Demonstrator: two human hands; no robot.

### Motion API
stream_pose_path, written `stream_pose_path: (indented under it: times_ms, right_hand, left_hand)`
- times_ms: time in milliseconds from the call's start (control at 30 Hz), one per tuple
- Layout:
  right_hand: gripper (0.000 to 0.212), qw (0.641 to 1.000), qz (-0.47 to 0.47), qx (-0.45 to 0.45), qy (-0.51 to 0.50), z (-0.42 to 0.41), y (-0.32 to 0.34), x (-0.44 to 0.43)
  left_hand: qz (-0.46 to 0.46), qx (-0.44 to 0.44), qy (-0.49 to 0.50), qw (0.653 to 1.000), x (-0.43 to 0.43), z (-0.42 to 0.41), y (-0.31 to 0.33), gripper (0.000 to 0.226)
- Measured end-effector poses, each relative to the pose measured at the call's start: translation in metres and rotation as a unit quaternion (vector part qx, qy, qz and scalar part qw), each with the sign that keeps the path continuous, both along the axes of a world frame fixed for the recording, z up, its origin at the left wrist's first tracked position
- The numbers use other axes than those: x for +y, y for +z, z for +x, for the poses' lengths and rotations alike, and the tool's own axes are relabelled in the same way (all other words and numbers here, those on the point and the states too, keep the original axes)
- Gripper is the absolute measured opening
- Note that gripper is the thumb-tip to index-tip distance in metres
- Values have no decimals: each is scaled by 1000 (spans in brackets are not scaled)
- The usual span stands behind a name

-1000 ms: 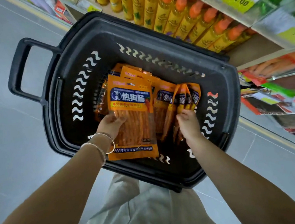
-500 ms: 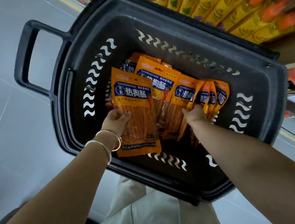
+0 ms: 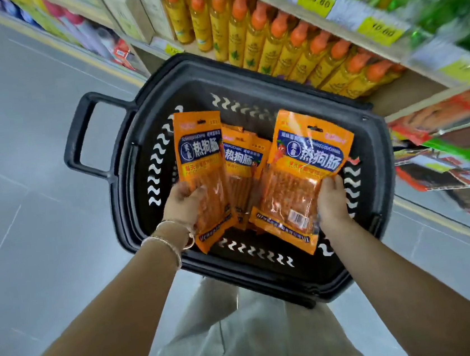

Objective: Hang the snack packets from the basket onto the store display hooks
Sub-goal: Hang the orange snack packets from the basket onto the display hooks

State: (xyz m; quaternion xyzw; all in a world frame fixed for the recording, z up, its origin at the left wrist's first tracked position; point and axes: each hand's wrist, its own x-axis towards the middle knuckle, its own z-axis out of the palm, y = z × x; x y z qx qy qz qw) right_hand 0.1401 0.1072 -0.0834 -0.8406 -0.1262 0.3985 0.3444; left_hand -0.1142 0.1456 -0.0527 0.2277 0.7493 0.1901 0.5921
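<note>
A: Go, big stuff first.
B: Floor (image 3: 19,144), smooth grey tiles. Shelf (image 3: 410,81), pale board edge, yellow tags (image 3: 316,1), blurry. Bottles (image 3: 253,44) in a row on it, yellow plastic with orange caps.
A: Basket?
B: Basket (image 3: 384,160), black hard plastic, a rounded rectangle just beside the shelf. Wavy slots cut in the walls, loop handle (image 3: 77,143) on its left end.
A: Packets?
B: Flat glossy orange pouches, blue label, clear window showing ribbed sticks. Left packet (image 3: 201,164) is upright over the basket. Right packet (image 3: 306,175) is tilted rightward over it, film crinkled. Spare packets (image 3: 240,159) lie in the basket, between the two.
A: Hands?
B: Left hand (image 3: 184,204) grips the left packet's lower left edge, fingers curled onto the front. Right hand (image 3: 331,199) grips the right packet's lower right edge. Thin metal bangles (image 3: 173,234) on the left wrist.
</note>
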Motion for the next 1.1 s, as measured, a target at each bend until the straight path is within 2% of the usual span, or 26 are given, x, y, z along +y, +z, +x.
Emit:
stream_pose_path:
  times_ms: [133,267,433,500,600,667,767,833,867,933,1000,1033,1100]
  right_hand:
    - [33,994,39,91,-35,-19,46,3]
    - [49,996,93,-7,4,-51,90,-10]
    - [49,980,169,-34,103,-110,136,-45]
    - [51,974,202,10,99,-132,151,-60]
    - [47,962,209,178,-3,-140,174,-64]
    - [41,948,230,219,-11,-131,191,-76]
    - [32,935,263,237,9,-120,211,-94]
    - [29,946,257,198,11,-106,226,-104]
    - [29,957,249,147,8,-96,231,-108]
    - [24,969,245,3,11,-72,236,-116]
    - [16,957,258,-128,-28,-47,241,-126]
    - [16,947,277,-152,-65,-33,244,-132]
    - [21,933,322,-113,-115,-6,254,-144]
  left_hand:
    - [49,-26,-28,998,-4,0,31,25]
    - [100,-59,-104,988,-21,-2,68,25]
    - [98,-209,-138,963,-53,17,124,14]
    - [106,-259,-132,951,-67,22,144,20]
    - [115,-287,-168,936,-70,13,163,28]
    - [157,-303,-252,905,-76,9,179,32]
    - [230,-246,-321,885,-83,16,195,27]
    - [252,-196,-332,888,-84,24,198,20]
    - [250,-163,-337,893,-82,29,197,18]
    - [238,-140,-344,897,-81,37,200,18]
    - [244,-144,-366,886,-81,51,206,14]
    - [245,-146,-384,878,-81,60,209,13]
    - [242,-165,-425,857,-82,85,215,14]
